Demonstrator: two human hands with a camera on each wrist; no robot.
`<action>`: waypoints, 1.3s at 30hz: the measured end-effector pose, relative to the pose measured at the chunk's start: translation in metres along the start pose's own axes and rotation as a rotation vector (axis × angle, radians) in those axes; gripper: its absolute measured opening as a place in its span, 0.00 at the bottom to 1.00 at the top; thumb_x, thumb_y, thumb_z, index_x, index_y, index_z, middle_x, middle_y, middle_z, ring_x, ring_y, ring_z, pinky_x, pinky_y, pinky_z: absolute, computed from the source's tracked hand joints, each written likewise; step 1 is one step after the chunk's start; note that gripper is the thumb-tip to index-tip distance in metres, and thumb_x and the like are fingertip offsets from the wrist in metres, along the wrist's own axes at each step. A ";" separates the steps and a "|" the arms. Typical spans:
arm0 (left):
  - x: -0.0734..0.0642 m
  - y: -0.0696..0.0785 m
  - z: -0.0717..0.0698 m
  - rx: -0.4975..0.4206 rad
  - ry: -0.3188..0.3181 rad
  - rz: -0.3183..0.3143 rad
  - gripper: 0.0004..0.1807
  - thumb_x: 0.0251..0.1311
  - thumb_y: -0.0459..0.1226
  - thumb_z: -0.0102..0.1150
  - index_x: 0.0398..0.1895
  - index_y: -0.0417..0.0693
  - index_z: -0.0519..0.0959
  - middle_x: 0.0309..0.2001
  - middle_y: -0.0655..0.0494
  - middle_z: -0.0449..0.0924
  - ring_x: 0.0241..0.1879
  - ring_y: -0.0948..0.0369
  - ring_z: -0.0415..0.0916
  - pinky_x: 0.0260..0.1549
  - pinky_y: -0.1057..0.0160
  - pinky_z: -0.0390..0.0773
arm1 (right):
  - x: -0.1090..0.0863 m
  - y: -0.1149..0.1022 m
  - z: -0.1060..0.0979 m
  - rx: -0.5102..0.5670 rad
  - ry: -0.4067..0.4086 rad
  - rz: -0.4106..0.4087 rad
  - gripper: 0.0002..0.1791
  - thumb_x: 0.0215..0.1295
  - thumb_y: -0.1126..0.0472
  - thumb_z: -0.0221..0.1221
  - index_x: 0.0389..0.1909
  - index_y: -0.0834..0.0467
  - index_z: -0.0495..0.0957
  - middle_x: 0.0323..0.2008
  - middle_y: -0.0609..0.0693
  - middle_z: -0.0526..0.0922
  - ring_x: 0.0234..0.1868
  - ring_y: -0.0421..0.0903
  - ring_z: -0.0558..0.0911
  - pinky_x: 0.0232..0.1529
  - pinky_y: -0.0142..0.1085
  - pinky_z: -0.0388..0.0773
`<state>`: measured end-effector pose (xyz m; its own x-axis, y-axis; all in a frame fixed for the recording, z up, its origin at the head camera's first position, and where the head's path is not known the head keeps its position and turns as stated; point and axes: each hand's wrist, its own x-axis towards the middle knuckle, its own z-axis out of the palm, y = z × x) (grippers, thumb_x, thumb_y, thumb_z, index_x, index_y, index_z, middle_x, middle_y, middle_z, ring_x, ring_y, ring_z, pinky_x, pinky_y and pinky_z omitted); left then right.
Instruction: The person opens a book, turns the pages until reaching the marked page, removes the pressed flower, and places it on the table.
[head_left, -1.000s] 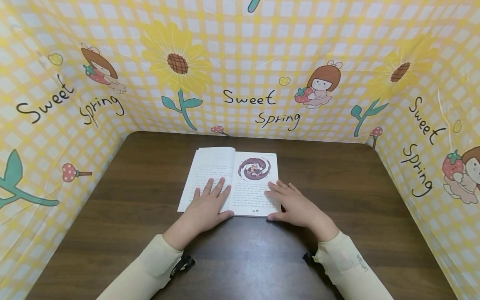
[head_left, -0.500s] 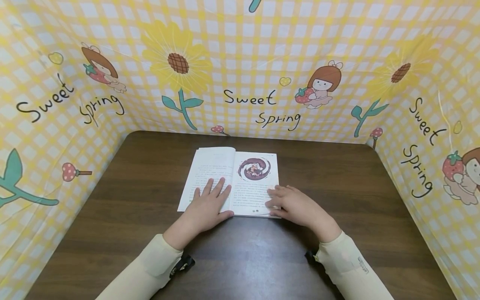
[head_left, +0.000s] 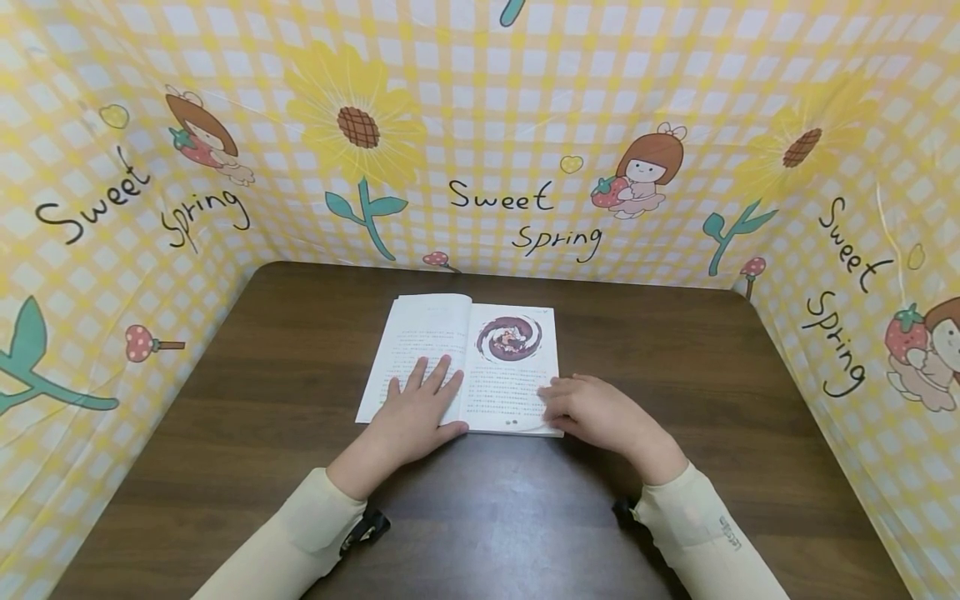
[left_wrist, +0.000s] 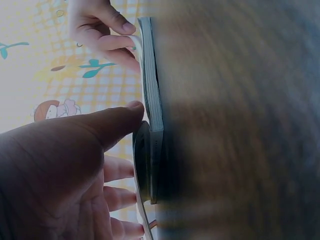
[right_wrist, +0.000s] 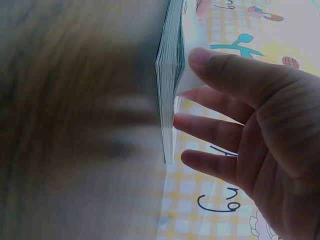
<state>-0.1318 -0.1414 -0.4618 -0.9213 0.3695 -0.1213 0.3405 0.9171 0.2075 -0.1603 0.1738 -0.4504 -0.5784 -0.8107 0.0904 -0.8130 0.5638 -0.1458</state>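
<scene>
An open book (head_left: 427, 321) lies on the dark wooden table, text on its left page and a round swirl picture above text on its right page (head_left: 510, 392). Across the lower left page rests my left hand (head_left: 412, 421), fingers spread and thumb by the bottom of the fold. My right hand (head_left: 600, 417) is at the lower right corner, pinching the corner of the right page between thumb and fingers. That corner bends up off the stack, as the left wrist view shows beside the right hand (left_wrist: 107, 32). In the right wrist view the thumb (right_wrist: 225, 67) is at the lifted sheet.
Yellow checked cloth (head_left: 480, 108) with sunflowers and cartoon figures walls the table (head_left: 660, 333) at the back and both sides. Each forearm wears a pale sleeve (head_left: 300, 525) with a black strap (head_left: 363, 533) near the wrist.
My right hand has drawn its spread fingers together at the page's edge and shifted slightly right, and the lower right corner has lifted. My left hand has stayed put.
</scene>
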 end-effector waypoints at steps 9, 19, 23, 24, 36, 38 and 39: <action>0.000 0.004 0.001 -0.017 0.021 -0.023 0.48 0.64 0.66 0.58 0.80 0.53 0.60 0.83 0.47 0.47 0.81 0.38 0.41 0.66 0.24 0.54 | 0.003 0.000 -0.002 0.048 0.127 0.070 0.06 0.69 0.61 0.66 0.32 0.47 0.82 0.26 0.36 0.79 0.27 0.36 0.74 0.36 0.34 0.77; 0.001 0.008 0.004 -0.031 0.052 -0.067 0.52 0.57 0.68 0.64 0.80 0.54 0.62 0.82 0.48 0.50 0.81 0.39 0.43 0.67 0.25 0.53 | 0.006 -0.005 -0.004 -0.047 0.314 0.096 0.03 0.66 0.59 0.69 0.39 0.50 0.86 0.32 0.40 0.87 0.30 0.38 0.83 0.38 0.37 0.81; 0.001 0.009 0.004 -0.016 0.070 -0.071 0.52 0.56 0.68 0.64 0.79 0.54 0.64 0.82 0.47 0.52 0.80 0.39 0.45 0.66 0.25 0.55 | 0.007 -0.007 -0.004 -0.070 0.390 0.079 0.03 0.66 0.57 0.69 0.38 0.50 0.86 0.31 0.41 0.86 0.30 0.40 0.83 0.37 0.39 0.80; 0.001 0.009 0.004 -0.015 0.076 -0.072 0.51 0.57 0.68 0.64 0.79 0.54 0.64 0.81 0.47 0.53 0.80 0.39 0.46 0.66 0.25 0.56 | 0.007 -0.007 -0.004 -0.072 0.410 0.073 0.04 0.66 0.57 0.69 0.38 0.50 0.86 0.31 0.41 0.86 0.30 0.41 0.83 0.37 0.39 0.80; 0.002 0.011 0.004 -0.033 0.106 -0.082 0.44 0.63 0.62 0.62 0.78 0.52 0.66 0.80 0.46 0.56 0.80 0.39 0.49 0.66 0.26 0.57 | 0.006 -0.002 -0.005 -0.023 0.586 0.086 0.14 0.67 0.57 0.68 0.52 0.54 0.84 0.47 0.48 0.88 0.50 0.48 0.86 0.53 0.46 0.81; 0.002 0.011 0.004 -0.045 0.116 -0.088 0.45 0.64 0.62 0.63 0.78 0.51 0.65 0.80 0.45 0.57 0.79 0.40 0.50 0.66 0.26 0.58 | 0.005 -0.001 -0.006 -0.016 0.593 0.100 0.15 0.67 0.57 0.67 0.53 0.54 0.84 0.49 0.49 0.88 0.51 0.48 0.86 0.54 0.46 0.80; 0.002 0.011 0.003 -0.049 0.123 -0.090 0.45 0.64 0.61 0.63 0.78 0.50 0.64 0.80 0.44 0.57 0.79 0.40 0.51 0.66 0.27 0.59 | 0.005 -0.001 -0.006 -0.012 0.593 0.105 0.15 0.67 0.57 0.67 0.53 0.54 0.84 0.50 0.49 0.88 0.52 0.48 0.86 0.54 0.46 0.81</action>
<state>-0.1292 -0.1299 -0.4630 -0.9648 0.2620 -0.0224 0.2484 0.9362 0.2488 -0.1632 0.1703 -0.4440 -0.5919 -0.5258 0.6109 -0.7479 0.6409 -0.1730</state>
